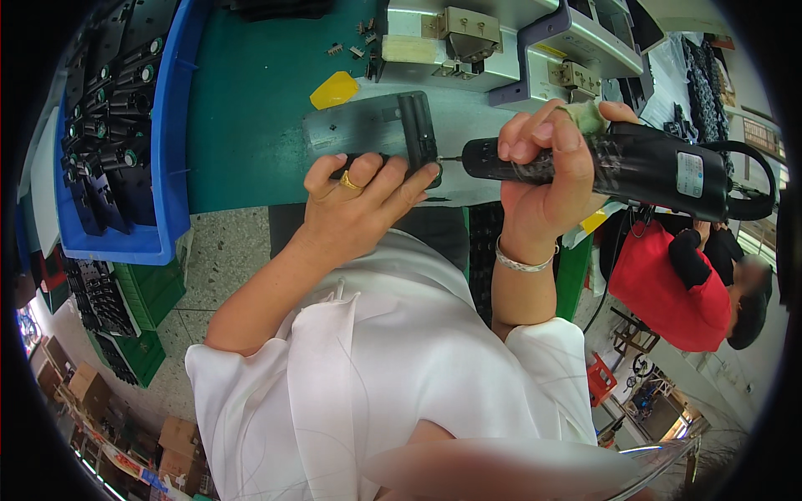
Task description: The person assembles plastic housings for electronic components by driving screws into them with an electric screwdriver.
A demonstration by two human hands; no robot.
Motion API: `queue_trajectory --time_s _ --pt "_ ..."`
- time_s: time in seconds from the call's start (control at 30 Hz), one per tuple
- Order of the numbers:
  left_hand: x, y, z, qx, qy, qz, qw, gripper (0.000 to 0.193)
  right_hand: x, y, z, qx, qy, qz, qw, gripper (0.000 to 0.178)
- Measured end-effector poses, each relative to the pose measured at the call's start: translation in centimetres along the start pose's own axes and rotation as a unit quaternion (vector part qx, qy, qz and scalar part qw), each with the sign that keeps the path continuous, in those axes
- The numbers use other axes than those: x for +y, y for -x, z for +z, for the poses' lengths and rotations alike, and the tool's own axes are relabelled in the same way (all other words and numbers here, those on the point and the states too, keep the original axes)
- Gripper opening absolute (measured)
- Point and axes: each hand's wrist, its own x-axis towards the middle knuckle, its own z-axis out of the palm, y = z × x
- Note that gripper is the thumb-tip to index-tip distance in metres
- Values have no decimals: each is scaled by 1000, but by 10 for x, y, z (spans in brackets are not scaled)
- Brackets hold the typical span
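Wrapped around a black electric screwdriver (656, 167) is my right hand (551, 163), which holds the tool level with its thin bit pointing left. The bit's tip meets the right side of a black plastic part (415, 125) lying on the table. My left hand (359, 200) is closed on the near edge of that part, thumb and fingers pressing it, with one fingertip beside the bit. A flat dark plate (355, 129) extends left from the part's upright bar. Whether a screw sits at the bit's tip is too small to tell.
A blue bin (171, 167) of black parts stands at left, above green crates (142, 334). On the green table (242, 108) lie a yellow piece (334, 90) and several small parts (359, 50). Metal fixtures (468, 50) stand behind. A person in red (668, 284) sits at right.
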Motion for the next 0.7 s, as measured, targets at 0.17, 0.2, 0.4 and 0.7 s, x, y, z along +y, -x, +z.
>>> queue_trajectory --time_s 0.17,0.2,0.4,0.7 --pt "-6 2 1 22 -9 16 1000 37 5 4 1 -20 11 10 1000 43" --pt "-6 2 1 25 3 15 1000 38 5 4 2 -21 12 11 1000 43" --pt "-9 2 2 37 31 22 999 39 8 5 2 -25 12 16 999 43" --pt "-10 1 2 39 59 11 997 30 6 8 10 -16 27 13 999 43"
